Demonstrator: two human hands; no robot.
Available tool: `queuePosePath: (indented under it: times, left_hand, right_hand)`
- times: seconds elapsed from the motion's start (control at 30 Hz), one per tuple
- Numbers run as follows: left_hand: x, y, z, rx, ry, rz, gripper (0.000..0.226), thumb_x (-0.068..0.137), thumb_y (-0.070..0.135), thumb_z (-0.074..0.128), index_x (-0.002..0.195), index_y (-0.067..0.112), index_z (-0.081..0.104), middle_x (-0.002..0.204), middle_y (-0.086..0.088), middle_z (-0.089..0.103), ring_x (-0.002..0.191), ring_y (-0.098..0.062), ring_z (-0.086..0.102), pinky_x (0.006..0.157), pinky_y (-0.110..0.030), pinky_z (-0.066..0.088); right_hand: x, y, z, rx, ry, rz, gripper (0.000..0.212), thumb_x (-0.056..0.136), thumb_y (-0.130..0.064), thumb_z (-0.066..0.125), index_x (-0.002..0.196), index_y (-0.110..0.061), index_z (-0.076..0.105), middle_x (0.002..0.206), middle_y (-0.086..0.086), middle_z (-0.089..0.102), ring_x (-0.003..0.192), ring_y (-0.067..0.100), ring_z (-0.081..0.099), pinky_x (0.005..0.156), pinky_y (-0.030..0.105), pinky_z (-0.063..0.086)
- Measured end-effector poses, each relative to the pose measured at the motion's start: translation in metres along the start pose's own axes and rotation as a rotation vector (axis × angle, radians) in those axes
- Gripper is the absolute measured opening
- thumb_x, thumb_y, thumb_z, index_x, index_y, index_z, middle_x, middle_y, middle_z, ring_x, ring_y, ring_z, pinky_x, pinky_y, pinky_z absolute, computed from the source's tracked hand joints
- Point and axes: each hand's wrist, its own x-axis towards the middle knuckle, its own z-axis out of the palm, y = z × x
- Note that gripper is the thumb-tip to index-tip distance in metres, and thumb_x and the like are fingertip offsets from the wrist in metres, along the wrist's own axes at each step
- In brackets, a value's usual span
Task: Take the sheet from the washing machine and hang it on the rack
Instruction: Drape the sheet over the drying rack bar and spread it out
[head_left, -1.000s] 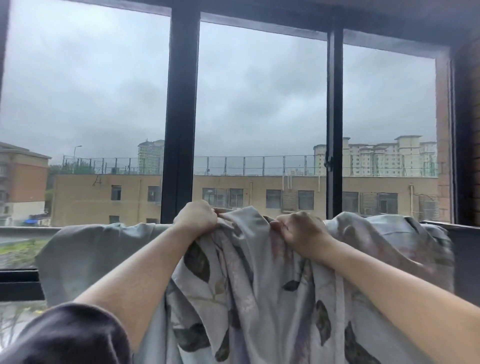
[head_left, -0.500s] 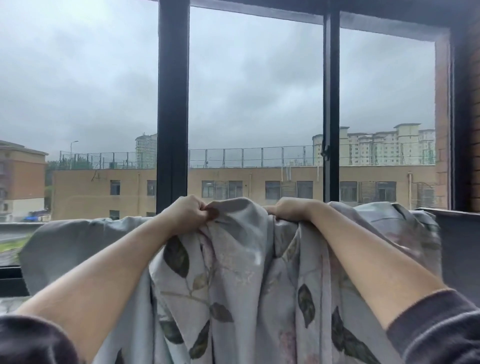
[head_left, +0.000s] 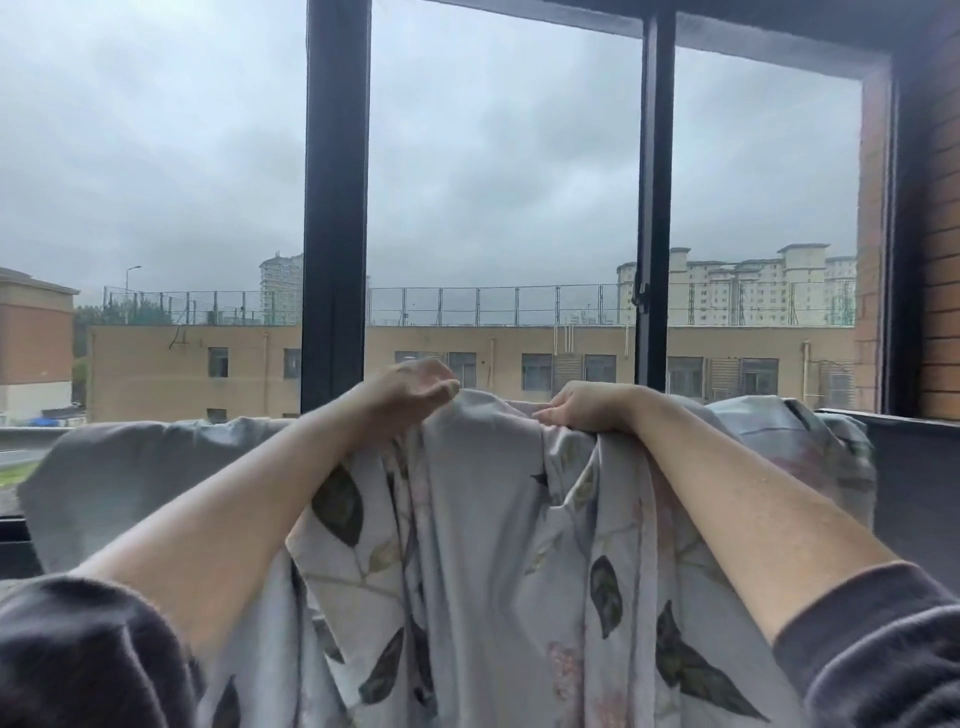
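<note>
Head view: you are gripping the leaf-printed sheet (head_left: 483, 519) with your right hand (head_left: 582, 408). Your left hand (head_left: 410, 387) is touching it, its hold unclear.

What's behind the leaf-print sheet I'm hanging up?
Behind the sheet stands the dark window frame, with buildings beyond the glass. Whatever the sheet drapes over is covered, so it cannot be seen.
</note>
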Motion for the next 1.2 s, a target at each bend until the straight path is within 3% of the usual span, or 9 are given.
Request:
queuePosePath:
  times: [0.13,0.3,0.47,0.57,0.73,0.93,1.03,1.13,1.2]
  left_hand:
    - [-0.027,0.017,0.023,0.331,0.091,0.158,0.033,0.095,0.05,0.044,0.106,0.026,0.064,0.089,0.002,0.066,0.085,-0.022,0.062,0.067,-0.029,0.043]
    - [0.005,0.005,-0.004,0.165,0.546,-0.022,0.028,0.098,0.035,0.043,0.11,0.027,0.067,0.1,-0.009,0.07,0.093,-0.032,0.064,0.073,-0.034,0.047]
    - [0.021,-0.006,0.014,-0.05,-0.245,-0.397,0.027,0.095,0.025,0.044,0.088,0.009,0.065,0.093,-0.004,0.066,0.086,-0.018,0.058,0.081,-0.026,0.044]
    - [0.027,-0.007,0.016,-0.168,-0.404,-0.399,0.053,0.087,0.046,0.037,0.124,0.014,0.058,0.128,-0.002,0.058,0.116,-0.019,0.054,0.107,-0.034,0.036]
    - [0.015,-0.001,0.021,0.15,-0.032,-0.246,0.058,0.098,0.053,0.022,0.129,0.018,0.056,0.138,-0.007,0.052,0.126,-0.026,0.046,0.105,-0.041,0.035]
    - [-0.039,-0.018,0.028,0.391,0.35,0.059,0.042,0.096,0.054,0.022,0.09,0.023,0.051,0.096,-0.004,0.067,0.09,-0.027,0.062,0.072,-0.035,0.038]
    - [-0.068,-0.047,0.018,0.469,0.419,0.012,0.056,0.092,0.057,0.017,0.107,0.023,0.059,0.103,-0.001,0.068,0.096,-0.025,0.06,0.086,-0.04,0.039]
    - [-0.099,-0.079,0.002,0.404,0.503,-0.092,0.057,0.091,0.051,0.017,0.114,0.019,0.058,0.113,-0.005,0.066,0.103,-0.03,0.058,0.092,-0.041,0.035]
    - [-0.111,-0.095,-0.005,0.36,0.498,-0.083,0.054,0.09,0.045,0.016,0.113,0.019,0.057,0.115,-0.004,0.064,0.106,-0.029,0.056,0.095,-0.04,0.032]
  right_hand:
    - [0.005,-0.001,0.007,0.123,0.201,-0.056,0.037,0.095,-0.042,0.049,0.081,-0.013,0.067,0.068,0.0,0.059,0.059,0.012,0.051,0.058,0.023,0.042]
    - [0.002,-0.007,0.007,0.157,0.103,-0.093,0.059,0.087,-0.066,0.043,0.106,-0.016,0.07,0.099,-0.002,0.065,0.095,0.013,0.059,0.092,0.028,0.044]
    - [-0.002,-0.009,0.009,0.012,0.007,-0.254,0.07,0.068,-0.088,0.032,0.112,-0.04,0.058,0.123,-0.009,0.058,0.11,0.011,0.055,0.101,0.034,0.039]
    - [-0.01,-0.002,0.009,0.01,-0.035,-0.239,0.055,0.082,-0.072,0.037,0.124,-0.04,0.056,0.126,-0.012,0.057,0.115,0.011,0.053,0.106,0.037,0.038]
    - [-0.017,-0.002,0.012,-0.05,-0.032,-0.297,0.044,0.085,-0.066,0.042,0.087,-0.03,0.068,0.086,-0.004,0.068,0.078,0.016,0.062,0.08,0.033,0.048]
    - [-0.004,0.0,0.02,0.021,0.376,-0.16,0.05,0.093,-0.041,0.051,0.049,-0.018,0.052,0.059,-0.001,0.056,0.069,0.022,0.056,0.073,0.037,0.047]
    - [-0.002,0.0,0.023,-0.05,0.423,-0.072,0.042,0.094,-0.036,0.048,0.056,-0.018,0.051,0.068,0.0,0.059,0.08,0.026,0.059,0.078,0.039,0.048]
    - [-0.012,-0.014,0.032,-0.175,0.508,-0.063,0.016,0.092,-0.026,0.048,0.096,-0.022,0.062,0.106,0.006,0.065,0.102,0.029,0.059,0.091,0.043,0.046]
    - [-0.024,-0.038,0.049,-0.223,0.698,-0.213,0.027,0.089,-0.017,0.048,0.114,-0.02,0.059,0.118,0.006,0.06,0.108,0.028,0.055,0.093,0.04,0.04]
